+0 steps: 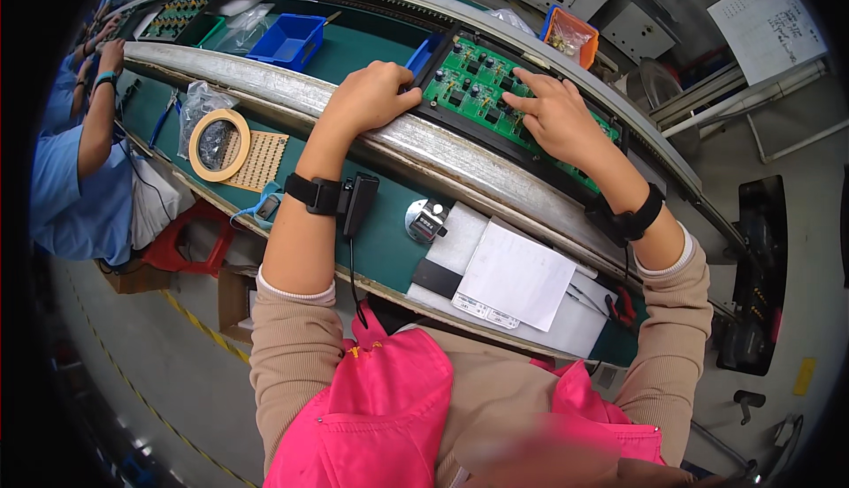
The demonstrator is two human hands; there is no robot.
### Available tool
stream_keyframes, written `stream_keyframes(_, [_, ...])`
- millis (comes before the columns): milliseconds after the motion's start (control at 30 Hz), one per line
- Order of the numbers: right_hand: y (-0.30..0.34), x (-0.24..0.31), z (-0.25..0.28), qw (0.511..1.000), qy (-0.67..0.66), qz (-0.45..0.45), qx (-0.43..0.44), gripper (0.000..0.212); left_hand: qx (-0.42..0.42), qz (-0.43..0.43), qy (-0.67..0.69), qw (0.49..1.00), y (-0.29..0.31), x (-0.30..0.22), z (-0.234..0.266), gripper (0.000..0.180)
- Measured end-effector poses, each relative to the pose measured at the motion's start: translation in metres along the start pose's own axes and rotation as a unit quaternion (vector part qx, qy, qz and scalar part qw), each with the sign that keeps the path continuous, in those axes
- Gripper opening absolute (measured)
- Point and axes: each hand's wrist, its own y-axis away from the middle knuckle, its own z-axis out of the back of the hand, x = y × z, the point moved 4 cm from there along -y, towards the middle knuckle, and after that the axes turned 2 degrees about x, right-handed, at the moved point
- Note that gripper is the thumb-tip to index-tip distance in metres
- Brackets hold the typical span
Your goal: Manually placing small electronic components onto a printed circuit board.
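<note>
A black carrier frame holding a panel of green circuit boards sits on the conveyor in front of me. Dark chips and small round parts stand on the boards. My left hand is closed at the frame's left end, its thumb and index finger against the edge; the other fingertips are curled out of sight. Over the right part of the panel, my right hand has its fingers spread, fingertips at the boards' surface. Nothing shows in its grasp.
A metal rail separates the conveyor from the green bench. On the bench are a tape roll, a tally counter, white paper and pliers. Blue bin and orange bin stand beyond. Co-workers sit left.
</note>
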Motion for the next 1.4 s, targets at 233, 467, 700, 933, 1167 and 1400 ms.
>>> stream_keyframes(233, [0.004, 0.003, 0.0, 0.999, 0.036, 0.018, -0.03, 0.037, 0.009, 0.004, -0.01, 1.0, -0.001, -0.003, 0.001, 0.029])
stream_keyframes(467, [0.011, 0.009, 0.006, 0.996, 0.05, 0.024, -0.065, 0.037, 0.001, 0.005, -0.015, 1.0, 0.005, -0.004, 0.0, 0.028])
stream_keyframes(700, [0.01, 0.012, 0.001, 0.997, 0.054, 0.03, -0.039, 0.037, 0.001, 0.001, -0.005, 1.0, 0.003, -0.003, 0.002, 0.028])
stream_keyframes(933, [0.006, 0.006, 0.005, 0.998, 0.026, 0.023, -0.059, 0.039, -0.012, -0.001, -0.005, 1.0, 0.003, -0.003, 0.002, 0.028])
stream_keyframes(1167, [-0.016, -0.032, 0.003, 0.998, -0.029, -0.033, -0.054, 0.041, -0.01, -0.007, -0.012, 1.0, 0.004, -0.004, 0.005, 0.027])
stream_keyframes(1400, [-0.029, -0.048, -0.013, 0.997, -0.019, -0.076, -0.023, 0.041, -0.019, -0.022, -0.005, 1.0, 0.005, -0.008, 0.003, 0.027])
